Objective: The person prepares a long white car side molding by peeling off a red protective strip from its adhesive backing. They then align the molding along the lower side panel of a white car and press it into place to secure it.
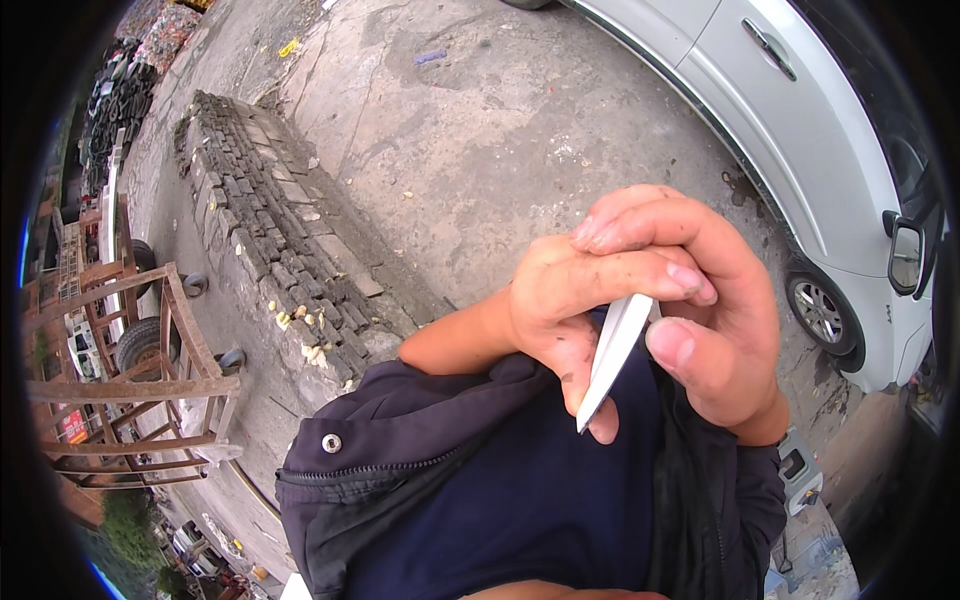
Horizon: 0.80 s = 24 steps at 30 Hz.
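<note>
My left hand (555, 305) and my right hand (725, 315) are closed together around a narrow white object (618, 350) with a flat, pointed shape, possibly folded paper; I cannot tell exactly what it is. Their fingers overlap over its upper end. My right thumb lies just to its right, and my left thumb shows behind its lower tip. The object slants down toward the lower left, in front of my dark open jacket and navy shirt.
A silver car (820, 170) stands at right. A low broken brick edge (265, 225) crosses the cracked concrete (500, 130) at left. Beyond it are a rusty metal frame (140, 390), tyres (140, 345) and dark piled material (115, 120).
</note>
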Each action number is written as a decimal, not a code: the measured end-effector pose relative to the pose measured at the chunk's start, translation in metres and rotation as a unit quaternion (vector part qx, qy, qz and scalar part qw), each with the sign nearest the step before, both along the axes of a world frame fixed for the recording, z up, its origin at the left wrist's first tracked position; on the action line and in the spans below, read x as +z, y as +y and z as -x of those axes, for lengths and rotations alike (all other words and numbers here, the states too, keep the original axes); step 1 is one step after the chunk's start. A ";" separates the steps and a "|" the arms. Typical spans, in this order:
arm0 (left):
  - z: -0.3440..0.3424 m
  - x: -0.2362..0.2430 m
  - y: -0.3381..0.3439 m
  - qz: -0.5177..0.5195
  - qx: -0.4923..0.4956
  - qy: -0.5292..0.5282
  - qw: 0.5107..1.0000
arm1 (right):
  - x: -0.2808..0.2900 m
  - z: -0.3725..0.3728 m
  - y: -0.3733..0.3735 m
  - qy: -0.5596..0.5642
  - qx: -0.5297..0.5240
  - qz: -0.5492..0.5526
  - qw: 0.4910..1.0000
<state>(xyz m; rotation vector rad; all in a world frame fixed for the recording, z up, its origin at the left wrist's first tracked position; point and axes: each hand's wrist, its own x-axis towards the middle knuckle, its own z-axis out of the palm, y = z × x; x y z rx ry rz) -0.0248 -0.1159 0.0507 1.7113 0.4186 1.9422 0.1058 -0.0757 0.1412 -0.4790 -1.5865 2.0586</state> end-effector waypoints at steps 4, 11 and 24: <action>0.008 0.005 0.003 -0.007 -0.013 0.024 1.000 | -0.001 0.000 0.001 0.006 -0.005 -0.020 1.000; 0.004 0.003 0.005 -0.011 0.000 0.019 1.000 | -0.013 0.000 0.003 0.059 -0.015 -0.081 0.995; 0.004 -0.008 0.011 -0.026 -0.009 0.011 1.000 | -0.010 0.002 0.004 0.042 -0.023 -0.061 0.997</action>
